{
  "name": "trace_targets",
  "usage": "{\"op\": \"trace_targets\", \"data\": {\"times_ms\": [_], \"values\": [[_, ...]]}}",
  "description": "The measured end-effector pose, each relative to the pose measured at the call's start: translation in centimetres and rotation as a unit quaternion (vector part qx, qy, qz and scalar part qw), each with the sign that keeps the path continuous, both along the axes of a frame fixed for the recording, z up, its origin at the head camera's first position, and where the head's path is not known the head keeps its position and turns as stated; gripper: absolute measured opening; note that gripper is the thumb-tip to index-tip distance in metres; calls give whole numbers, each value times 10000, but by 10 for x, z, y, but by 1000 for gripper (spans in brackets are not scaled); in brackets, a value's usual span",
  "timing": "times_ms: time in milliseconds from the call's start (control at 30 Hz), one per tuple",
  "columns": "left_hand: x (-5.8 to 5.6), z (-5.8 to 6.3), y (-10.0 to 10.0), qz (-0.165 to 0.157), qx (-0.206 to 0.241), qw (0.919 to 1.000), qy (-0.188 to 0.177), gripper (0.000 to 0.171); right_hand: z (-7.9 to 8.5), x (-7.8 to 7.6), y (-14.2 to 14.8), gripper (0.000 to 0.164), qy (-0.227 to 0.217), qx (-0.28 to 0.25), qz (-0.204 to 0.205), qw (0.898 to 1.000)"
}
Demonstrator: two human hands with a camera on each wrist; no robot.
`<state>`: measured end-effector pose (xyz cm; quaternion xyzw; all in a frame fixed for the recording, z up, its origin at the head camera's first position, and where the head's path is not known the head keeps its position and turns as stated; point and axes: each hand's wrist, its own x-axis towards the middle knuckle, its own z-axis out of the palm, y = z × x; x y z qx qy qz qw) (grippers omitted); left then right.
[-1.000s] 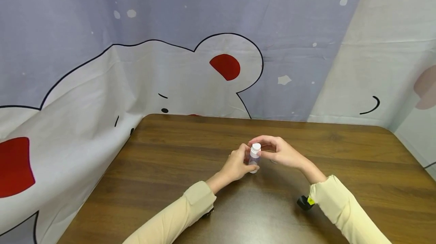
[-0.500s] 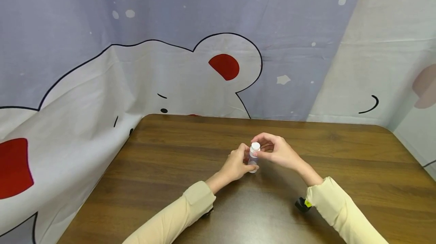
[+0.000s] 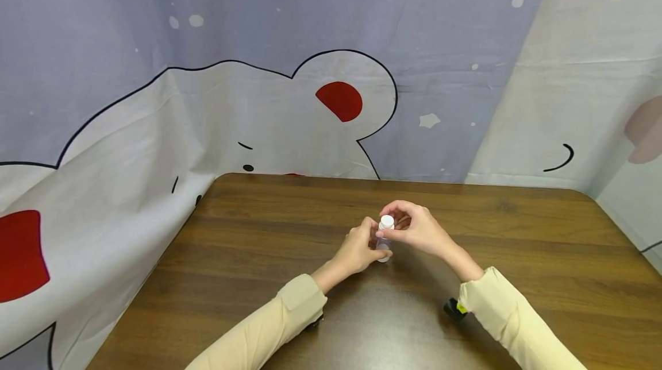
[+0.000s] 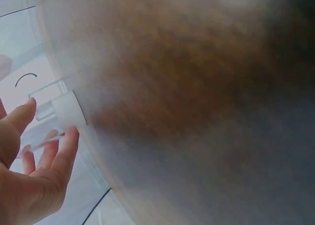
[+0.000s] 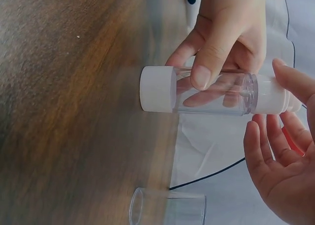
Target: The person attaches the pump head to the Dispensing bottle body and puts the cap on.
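A small clear plastic pump bottle stands upright, with a white base and a white pump top. In the head view the bottle is between both hands. My left hand grips its clear body, thumb in front and fingers behind, as the right wrist view shows. My right hand holds the white top, thumb on one side and fingers on the other. In the left wrist view the left hand reaches round the bottle near its white base.
A clear cap stands on the wooden table beside the bottle, in the right wrist view. Behind the table hangs a patterned curtain. A black and yellow device shows under the right sleeve.
My right hand has shifted slightly left, and its thumb now lies farther across the bottle's neck. The left hand keeps its grip, and the bottle stays nearly in place.
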<state>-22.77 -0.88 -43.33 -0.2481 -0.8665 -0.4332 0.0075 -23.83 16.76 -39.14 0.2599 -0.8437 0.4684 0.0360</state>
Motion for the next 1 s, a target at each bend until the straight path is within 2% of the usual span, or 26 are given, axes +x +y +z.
{"op": "trace_targets", "data": {"times_ms": [567,800,1000], "values": [[0,1,-1,-43,-64,9999,130,40,-1,1,-11,31,19,146,-241,9996],[0,1,-1,-80,-68,9998,142,44,-5,-1,-14,25,189,307,-327,9988],[-2,-1,-2,-141,8,9996,264,43,-3,-4,-11,29,221,163,1,9996]]}}
